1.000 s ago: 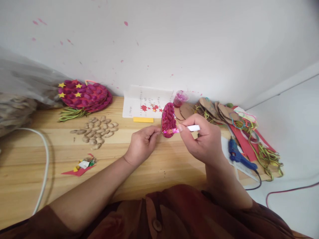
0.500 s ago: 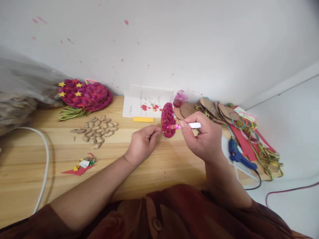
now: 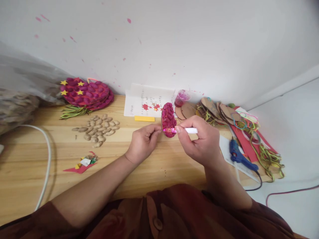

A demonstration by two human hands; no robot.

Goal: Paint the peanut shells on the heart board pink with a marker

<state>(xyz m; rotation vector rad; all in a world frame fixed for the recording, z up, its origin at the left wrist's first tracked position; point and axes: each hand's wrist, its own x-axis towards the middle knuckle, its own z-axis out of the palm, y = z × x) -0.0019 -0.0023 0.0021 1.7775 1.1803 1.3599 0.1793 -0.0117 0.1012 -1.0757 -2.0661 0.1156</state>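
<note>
Pinched by its near-left edge, an upright disc covered in magenta-painted peanuts (image 3: 167, 114) is held in my left hand (image 3: 144, 142), whose fingers are closed. My right hand (image 3: 200, 139) is closed around a white-handled paintbrush (image 3: 191, 130). The brush's pink-stained front part crosses the lower part of the disc; its bristle tip is hard to make out. Just behind the disc stands a clear plastic cup (image 3: 182, 97) with magenta paint in it. Unpainted peanuts (image 3: 97, 128) lie in a loose group left of my left hand.
Finished-looking magenta peanut discs (image 3: 87, 93) with yellow stars lean at the back left. Cardboard discs (image 3: 210, 108), a blue glue gun (image 3: 240, 156) and green cords (image 3: 267, 157) lie right. A white paper (image 3: 132, 103) with stars, a yellow strip (image 3: 144, 118) and paper scraps (image 3: 84, 164) are also out.
My right hand has moved slightly left and down, bringing the paintbrush lower and farther across the disc. My left hand keeps its pinch on the disc. The whole view has shifted slightly.
</note>
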